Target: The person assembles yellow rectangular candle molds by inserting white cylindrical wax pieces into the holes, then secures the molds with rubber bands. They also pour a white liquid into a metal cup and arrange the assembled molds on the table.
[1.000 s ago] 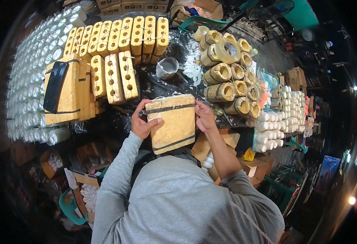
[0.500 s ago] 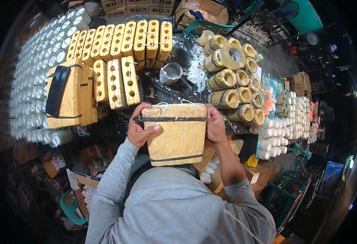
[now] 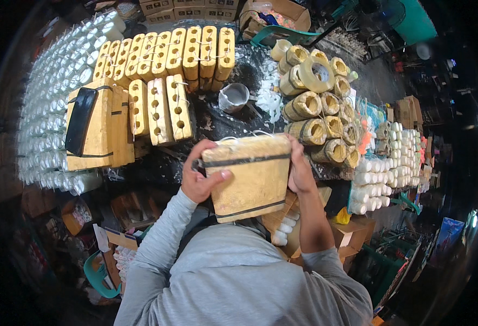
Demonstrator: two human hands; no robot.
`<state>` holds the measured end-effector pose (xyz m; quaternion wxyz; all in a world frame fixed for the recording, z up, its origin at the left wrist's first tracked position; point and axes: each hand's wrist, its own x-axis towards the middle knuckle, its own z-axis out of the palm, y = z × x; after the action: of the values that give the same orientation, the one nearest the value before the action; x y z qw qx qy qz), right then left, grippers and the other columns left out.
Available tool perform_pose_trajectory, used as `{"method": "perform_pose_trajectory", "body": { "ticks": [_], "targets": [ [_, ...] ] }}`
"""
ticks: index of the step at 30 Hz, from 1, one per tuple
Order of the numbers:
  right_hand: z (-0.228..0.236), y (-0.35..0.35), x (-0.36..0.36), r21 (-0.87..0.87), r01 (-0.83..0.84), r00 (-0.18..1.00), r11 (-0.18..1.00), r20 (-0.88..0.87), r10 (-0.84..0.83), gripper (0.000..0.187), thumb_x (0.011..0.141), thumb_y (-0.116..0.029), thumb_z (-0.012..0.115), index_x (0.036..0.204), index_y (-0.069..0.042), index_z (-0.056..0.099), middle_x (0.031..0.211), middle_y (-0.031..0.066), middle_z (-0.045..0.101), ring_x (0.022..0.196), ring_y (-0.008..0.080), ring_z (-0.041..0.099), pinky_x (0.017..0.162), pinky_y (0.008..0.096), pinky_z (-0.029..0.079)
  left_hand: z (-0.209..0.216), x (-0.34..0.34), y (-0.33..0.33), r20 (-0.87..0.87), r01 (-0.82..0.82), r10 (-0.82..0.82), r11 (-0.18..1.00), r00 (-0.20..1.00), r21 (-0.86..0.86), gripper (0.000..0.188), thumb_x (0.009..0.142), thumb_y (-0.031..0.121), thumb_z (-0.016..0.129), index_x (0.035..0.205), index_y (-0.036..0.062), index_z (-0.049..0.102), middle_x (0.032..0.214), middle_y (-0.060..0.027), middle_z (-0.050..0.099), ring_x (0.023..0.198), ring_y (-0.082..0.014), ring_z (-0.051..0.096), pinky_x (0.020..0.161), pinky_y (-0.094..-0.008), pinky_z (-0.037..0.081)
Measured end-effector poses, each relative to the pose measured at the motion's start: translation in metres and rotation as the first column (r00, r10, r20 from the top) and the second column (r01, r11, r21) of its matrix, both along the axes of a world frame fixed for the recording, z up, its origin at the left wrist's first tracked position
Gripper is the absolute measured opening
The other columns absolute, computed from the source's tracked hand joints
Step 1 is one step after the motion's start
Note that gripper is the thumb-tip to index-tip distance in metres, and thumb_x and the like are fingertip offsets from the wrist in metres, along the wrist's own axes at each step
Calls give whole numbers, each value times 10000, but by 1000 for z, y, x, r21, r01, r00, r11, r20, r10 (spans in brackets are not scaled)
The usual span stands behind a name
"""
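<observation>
Black bands [image 3: 247,161], two, cross one block [image 3: 250,186] between two grips [image 3: 196,186].

The block [image 3: 252,187] between my left hand [image 3: 200,176] and right hand [image 3: 301,167] is yellow with two black stripes. My shirt [image 3: 228,266] is plain grey. Ahead of my left hand, the other blocks [image 3: 159,112] are yellow too, dotted with dark round spots in rows. Past my right hand, the tubes [image 3: 304,105] are yellowy brown with black bands. Ahead, between my hands, the table [image 3: 209,127] is black with white splotches, and the cup [image 3: 233,99] is grey.
</observation>
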<state>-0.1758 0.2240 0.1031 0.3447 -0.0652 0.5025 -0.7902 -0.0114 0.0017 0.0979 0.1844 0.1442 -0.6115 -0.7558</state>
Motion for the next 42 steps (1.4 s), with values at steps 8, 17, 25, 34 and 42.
{"method": "perform_pose_trajectory", "body": {
  "ticks": [8,17,25,34,42],
  "targets": [
    [-39,13,5,206,79,942,975,-336,-5,745,669,-395,966,1212,-6,638,1088,45,687,1012,148,637,912,335,527,-20,-5,9,46,140,-132,925,990,-353,824,708,232,994,1371,12,557,1236,-162,719,1148,-217,700,1002,-365,541],
    [88,-6,-14,379,162,569,911,-790,227,1023,886,-841,568,1453,10,550,1156,149,679,1101,279,629,997,395,470,-36,2,25,-10,-19,16,896,1000,-443,595,712,220,959,1185,30,653,1010,-162,774,980,-332,780,845,-388,597],
    [60,-123,34,643,147,100,752,-766,635,621,1091,-585,428,1196,-25,674,895,153,707,863,368,683,783,455,527,-49,5,42,67,48,-15,851,998,-522,639,674,306,962,1180,54,663,960,-182,763,896,-410,749,798,-474,604],
    [50,-106,34,606,-123,554,786,-616,560,471,1014,-466,662,1086,-4,720,929,132,708,899,279,703,845,386,549,-37,18,35,125,103,-55,906,991,-411,702,678,306,966,1254,62,647,982,-187,764,914,-375,765,822,-444,604],
    [48,21,52,605,285,371,743,-785,496,577,828,-243,872,1319,-23,664,1341,190,665,1253,357,634,1083,440,495,-28,22,22,-7,-25,24,972,1000,-233,740,743,195,955,1367,-3,609,1154,-176,772,1015,-244,766,915,-378,605]
  ]
}}
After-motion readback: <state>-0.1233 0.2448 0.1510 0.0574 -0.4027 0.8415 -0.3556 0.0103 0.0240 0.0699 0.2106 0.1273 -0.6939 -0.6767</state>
